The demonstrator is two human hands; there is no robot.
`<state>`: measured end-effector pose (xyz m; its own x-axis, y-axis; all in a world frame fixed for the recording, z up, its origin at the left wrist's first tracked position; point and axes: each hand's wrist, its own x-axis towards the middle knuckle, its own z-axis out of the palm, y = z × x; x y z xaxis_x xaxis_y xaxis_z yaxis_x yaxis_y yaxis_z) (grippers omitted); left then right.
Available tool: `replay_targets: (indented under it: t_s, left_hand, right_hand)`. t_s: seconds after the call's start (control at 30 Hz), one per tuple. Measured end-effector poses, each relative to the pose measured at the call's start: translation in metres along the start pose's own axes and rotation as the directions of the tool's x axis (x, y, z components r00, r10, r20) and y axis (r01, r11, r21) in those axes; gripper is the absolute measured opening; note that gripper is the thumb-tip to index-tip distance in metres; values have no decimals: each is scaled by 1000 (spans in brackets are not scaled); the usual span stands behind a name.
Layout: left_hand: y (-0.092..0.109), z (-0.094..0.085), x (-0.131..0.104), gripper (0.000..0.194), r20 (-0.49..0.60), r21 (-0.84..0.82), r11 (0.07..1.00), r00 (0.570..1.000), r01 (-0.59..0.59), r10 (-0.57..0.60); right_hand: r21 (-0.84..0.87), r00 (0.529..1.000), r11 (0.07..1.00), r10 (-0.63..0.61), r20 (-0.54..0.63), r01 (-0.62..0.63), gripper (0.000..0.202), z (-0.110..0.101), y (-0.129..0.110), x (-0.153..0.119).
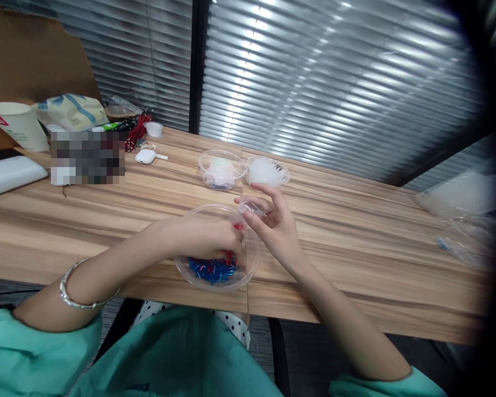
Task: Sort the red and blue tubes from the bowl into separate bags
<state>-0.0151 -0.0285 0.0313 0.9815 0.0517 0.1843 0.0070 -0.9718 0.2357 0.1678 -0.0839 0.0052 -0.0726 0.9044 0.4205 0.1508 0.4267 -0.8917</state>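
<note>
A round clear plastic bowl [254,259] on the table holds many small shiny blue pieces [213,270], with some red pieces [230,258] among them. My left hand [215,238] reaches over the bowl, fingers curled together and pointing down; its fingertips are partly hidden. A bit of red shows beside those fingers. Just right of it, my right hand [279,223] pinches a small clear plastic bag [251,208] between thumb and fingers, above the bowl's far rim. The bag's lower end comes close to my left fingers; whether they touch is unclear.
Beyond my hands stand a clear tub [222,171] with pale contents and a dish of white spiky pieces [268,171]. At left lie a white earbud case [145,156], a small lidded tub [153,129], red cords [137,132] and a paper cup [19,125]. Plastic bags [463,193] lie far right.
</note>
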Motion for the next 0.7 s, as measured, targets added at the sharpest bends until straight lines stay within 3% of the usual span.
replay_targets:
  t_s: [0.23,0.7]
  left_hand:
    - [0,0,-1,31,75,4,1000,997,8,-8]
    - [2,-2,1,31,46,15,1000,999,-12,11]
  right_hand:
    - [31,1000,1000,6,7,-6,47,1,-2,-1]
    - [-19,999,1000,21,28,-20,46,-1,-1,-1]
